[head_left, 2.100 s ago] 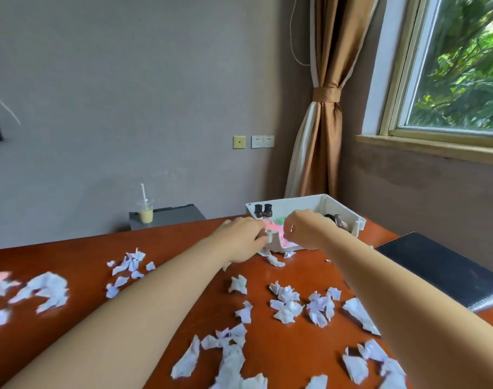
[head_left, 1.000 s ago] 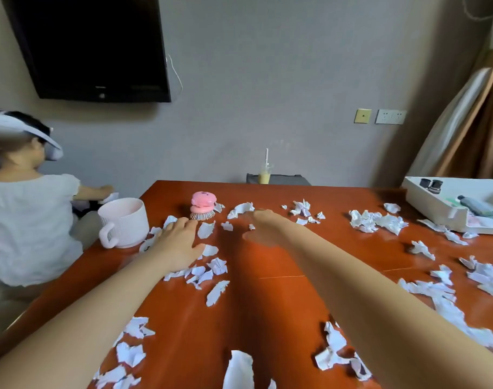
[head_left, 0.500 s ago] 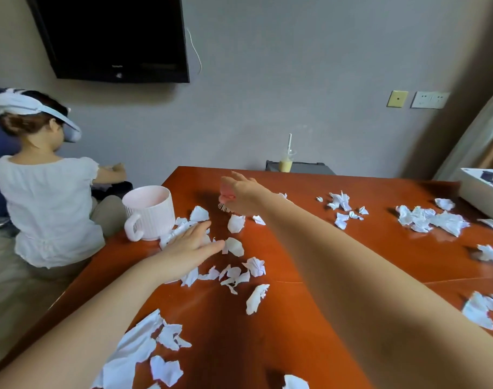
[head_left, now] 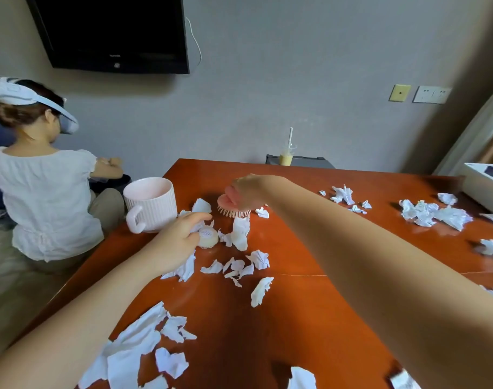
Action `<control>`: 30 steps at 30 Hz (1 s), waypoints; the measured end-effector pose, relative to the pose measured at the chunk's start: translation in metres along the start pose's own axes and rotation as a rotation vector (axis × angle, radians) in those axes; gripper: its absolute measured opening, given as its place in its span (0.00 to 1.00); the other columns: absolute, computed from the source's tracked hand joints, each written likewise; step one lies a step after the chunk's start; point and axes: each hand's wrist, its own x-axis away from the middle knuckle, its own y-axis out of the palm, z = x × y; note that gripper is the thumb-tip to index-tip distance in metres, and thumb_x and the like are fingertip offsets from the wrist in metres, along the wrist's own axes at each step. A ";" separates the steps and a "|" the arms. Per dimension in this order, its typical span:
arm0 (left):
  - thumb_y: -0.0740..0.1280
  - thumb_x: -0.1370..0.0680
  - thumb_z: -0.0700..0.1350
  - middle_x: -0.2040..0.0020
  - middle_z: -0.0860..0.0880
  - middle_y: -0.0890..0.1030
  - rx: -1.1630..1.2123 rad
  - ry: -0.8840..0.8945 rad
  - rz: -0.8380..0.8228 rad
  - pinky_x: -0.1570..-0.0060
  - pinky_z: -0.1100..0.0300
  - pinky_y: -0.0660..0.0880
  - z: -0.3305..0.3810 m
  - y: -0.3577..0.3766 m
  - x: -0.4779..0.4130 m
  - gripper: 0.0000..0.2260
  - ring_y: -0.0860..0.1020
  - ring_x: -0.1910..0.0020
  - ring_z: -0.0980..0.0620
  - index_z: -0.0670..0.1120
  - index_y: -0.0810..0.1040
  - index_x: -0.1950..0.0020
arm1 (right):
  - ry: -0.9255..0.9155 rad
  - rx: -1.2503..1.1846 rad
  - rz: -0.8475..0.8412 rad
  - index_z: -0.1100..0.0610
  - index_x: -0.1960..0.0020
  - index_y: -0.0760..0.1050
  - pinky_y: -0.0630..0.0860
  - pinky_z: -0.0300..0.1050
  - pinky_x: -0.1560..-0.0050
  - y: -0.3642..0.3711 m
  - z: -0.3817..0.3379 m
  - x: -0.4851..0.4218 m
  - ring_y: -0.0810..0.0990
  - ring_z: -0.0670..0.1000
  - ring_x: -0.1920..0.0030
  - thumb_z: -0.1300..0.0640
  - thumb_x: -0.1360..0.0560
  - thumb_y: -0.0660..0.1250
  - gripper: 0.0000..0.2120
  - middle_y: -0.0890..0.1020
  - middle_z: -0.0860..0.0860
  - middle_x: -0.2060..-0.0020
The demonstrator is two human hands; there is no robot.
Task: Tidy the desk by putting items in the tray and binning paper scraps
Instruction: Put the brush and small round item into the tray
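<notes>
We can read no writing with any certainty; the television (head_left: 113, 32) on the wall bears a small pale mark on its lower bezel, too small to make out; the small round thing (head_left: 208, 237) shows only a pattern of dots on its pale face.

The right hand (head_left: 245, 192) reaches across the desk (head_left: 310, 299) and clasps the pink brush (head_left: 231, 204) from above, fingers curled round its pink cap; the brush stands roughly upright, cap upward, bristles pointing down at the desk; whether the bristle tips touch the wood we cannot tell. It sits toward the far left of the desk, just right of the white ribbed mug (head_left: 151, 203).

The left hand (head_left: 181, 237) lies just nearer us, fingers curved against the small round thing, thumb stretched above it; whether they truly grasp it we cannot tell; its dotted face tilts up toward us.

Paper scraps (head_left: 256, 261) lie scattered over the desk, near and far; the white tray (head_left: 483, 186) sits at the far right edge, well apart from both hands.

A drink cup (head_left: 286, 155) with a straw stands beyond the desk; another person (head_left: 43, 197) in white sits at the left.
</notes>
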 end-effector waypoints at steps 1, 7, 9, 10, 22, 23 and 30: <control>0.56 0.20 0.35 0.28 0.51 0.68 -0.009 -0.014 0.013 0.34 0.60 0.64 -0.006 -0.006 0.000 0.21 0.66 0.28 0.52 0.49 0.67 0.29 | 0.016 0.008 0.008 0.60 0.55 0.69 0.61 0.37 0.65 -0.001 0.001 0.002 0.64 0.49 0.65 0.53 0.20 0.48 0.15 0.65 0.51 0.66; 0.66 0.23 0.47 0.44 0.50 0.78 -0.177 -0.056 0.025 0.48 0.54 0.77 0.000 -0.017 -0.001 0.13 0.77 0.48 0.52 0.47 0.74 0.39 | 0.038 -0.124 0.034 0.55 0.64 0.67 0.65 0.42 0.60 0.005 0.010 0.009 0.66 0.52 0.62 0.56 0.26 0.61 0.08 0.67 0.49 0.67; 0.68 0.25 0.51 0.49 0.51 0.79 -0.167 -0.062 -0.024 0.50 0.53 0.79 0.003 -0.015 -0.002 0.14 0.78 0.52 0.52 0.48 0.75 0.42 | 0.052 -0.217 0.037 0.53 0.55 0.71 0.68 0.43 0.56 0.007 0.011 0.007 0.68 0.52 0.56 0.55 0.26 0.66 0.04 0.71 0.50 0.58; 0.68 0.26 0.52 0.50 0.50 0.79 -0.176 -0.065 -0.043 0.50 0.52 0.79 0.004 -0.014 -0.003 0.14 0.78 0.53 0.52 0.48 0.75 0.42 | 0.054 -0.274 0.022 0.54 0.48 0.72 0.68 0.44 0.54 0.008 0.012 0.008 0.68 0.51 0.54 0.55 0.26 0.67 0.08 0.71 0.51 0.54; 0.63 0.21 0.49 0.41 0.49 0.78 -0.352 -0.007 -0.081 0.53 0.60 0.78 0.028 -0.014 -0.014 0.14 0.78 0.48 0.51 0.48 0.73 0.36 | 0.015 -0.332 0.225 0.59 0.36 0.65 0.72 0.44 0.56 0.008 0.034 0.027 0.75 0.53 0.53 0.49 0.29 0.71 0.27 0.77 0.53 0.49; 0.62 0.21 0.48 0.39 0.49 0.77 -0.353 0.012 -0.069 0.51 0.61 0.76 0.032 -0.016 -0.014 0.15 0.77 0.45 0.51 0.49 0.72 0.35 | 0.006 -0.367 0.256 0.59 0.37 0.66 0.71 0.43 0.57 0.007 0.038 0.031 0.75 0.52 0.53 0.49 0.30 0.71 0.27 0.77 0.53 0.50; 0.64 0.21 0.47 0.39 0.50 0.77 -0.245 0.129 -0.010 0.45 0.54 0.77 0.083 -0.024 -0.017 0.14 0.76 0.45 0.51 0.50 0.73 0.35 | 0.093 -0.514 0.397 0.60 0.44 0.70 0.69 0.42 0.58 -0.013 0.066 0.076 0.75 0.53 0.55 0.49 0.29 0.69 0.21 0.78 0.54 0.53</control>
